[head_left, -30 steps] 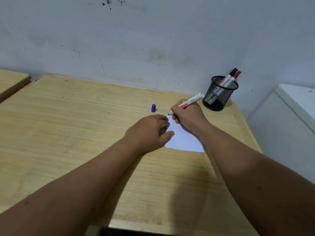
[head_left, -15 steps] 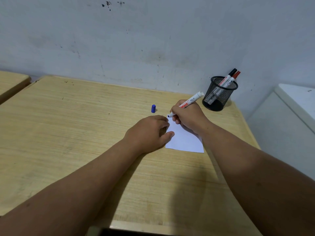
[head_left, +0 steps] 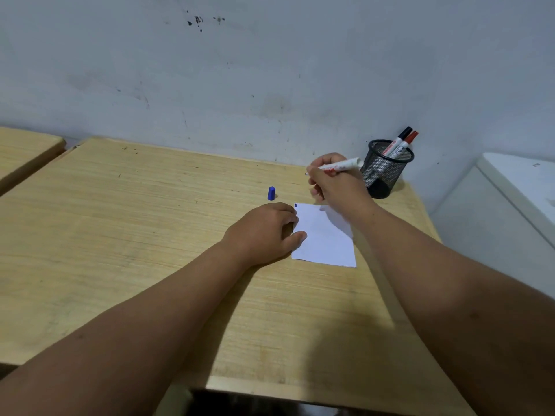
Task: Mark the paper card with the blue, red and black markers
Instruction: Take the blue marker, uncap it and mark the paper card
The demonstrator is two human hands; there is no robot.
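Card (head_left: 327, 238): left edge pinned by left hand (head_left: 264, 232); right hand (head_left: 336, 184) with marker (head_left: 339, 166) raised over far edge. Cap (head_left: 271, 193) stands just beyond the far-left corner, mesh cup (head_left: 386, 171) beyond the far-right. Desk (head_left: 135, 235) left of and nearer than the card lies open, crossed by both forearms.

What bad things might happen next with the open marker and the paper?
1. The blue cap stands loose on the desk, near the left hand; a nudge might roll it away.
2. The right hand holds the uncapped marker above the desk, so its tip could smudge wood or skin.
3. Only the left hand pins the paper card; letting go may shift it.
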